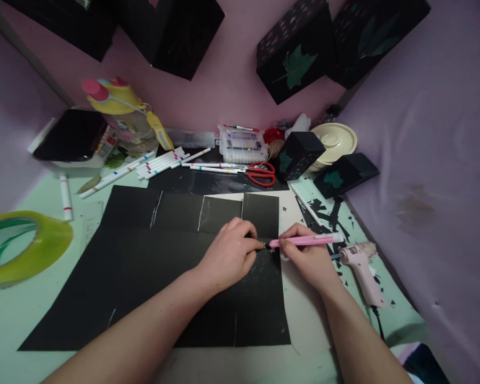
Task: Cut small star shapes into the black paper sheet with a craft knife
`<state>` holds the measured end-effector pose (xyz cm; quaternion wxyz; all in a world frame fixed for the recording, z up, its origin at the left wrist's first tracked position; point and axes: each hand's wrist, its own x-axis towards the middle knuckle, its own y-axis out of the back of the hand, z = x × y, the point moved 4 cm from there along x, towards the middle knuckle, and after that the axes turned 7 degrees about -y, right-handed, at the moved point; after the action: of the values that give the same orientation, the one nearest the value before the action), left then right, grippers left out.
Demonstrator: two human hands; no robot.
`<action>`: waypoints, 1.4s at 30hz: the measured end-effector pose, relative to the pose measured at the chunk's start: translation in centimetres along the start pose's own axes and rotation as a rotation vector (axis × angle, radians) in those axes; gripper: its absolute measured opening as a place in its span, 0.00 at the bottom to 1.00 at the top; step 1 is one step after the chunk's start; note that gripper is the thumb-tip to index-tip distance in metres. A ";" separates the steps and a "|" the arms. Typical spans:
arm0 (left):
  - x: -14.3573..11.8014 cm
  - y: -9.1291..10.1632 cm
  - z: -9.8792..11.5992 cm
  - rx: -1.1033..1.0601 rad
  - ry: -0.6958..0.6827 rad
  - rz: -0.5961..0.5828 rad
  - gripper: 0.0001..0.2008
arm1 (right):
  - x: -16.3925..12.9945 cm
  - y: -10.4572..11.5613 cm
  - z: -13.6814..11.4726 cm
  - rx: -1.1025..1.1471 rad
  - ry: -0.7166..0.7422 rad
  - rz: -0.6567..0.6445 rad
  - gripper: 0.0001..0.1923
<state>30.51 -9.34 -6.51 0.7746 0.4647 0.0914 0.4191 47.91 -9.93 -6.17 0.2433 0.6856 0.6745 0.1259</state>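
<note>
Glue gun [363,273] right of card [144,266]

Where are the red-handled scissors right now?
In the head view, the scissors lie beyond the big black sheet, slightly right of centre, just left of a small black box.

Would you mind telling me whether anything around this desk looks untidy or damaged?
Yes: black paper scraps lie strewn around the glue gun, beyond the right hand, looking untidy. A brownish smudge also stands out on the purple wall at right.
</note>
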 end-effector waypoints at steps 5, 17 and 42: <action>-0.1 -0.1 0.0 -0.001 -0.004 -0.006 0.15 | 0.0 0.0 0.1 -0.009 -0.010 0.000 0.05; 0.0 -0.1 0.0 0.008 0.000 -0.021 0.15 | -0.1 0.0 -0.1 0.006 0.045 -0.055 0.03; 0.1 0.1 0.0 -0.039 0.053 -0.021 0.18 | 0.3 -0.3 1.4 0.215 0.086 -0.114 0.06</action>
<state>30.55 -9.21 -6.45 0.7852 0.4373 0.1088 0.4247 48.35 -9.86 -7.51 0.1459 0.6623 0.7317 0.0684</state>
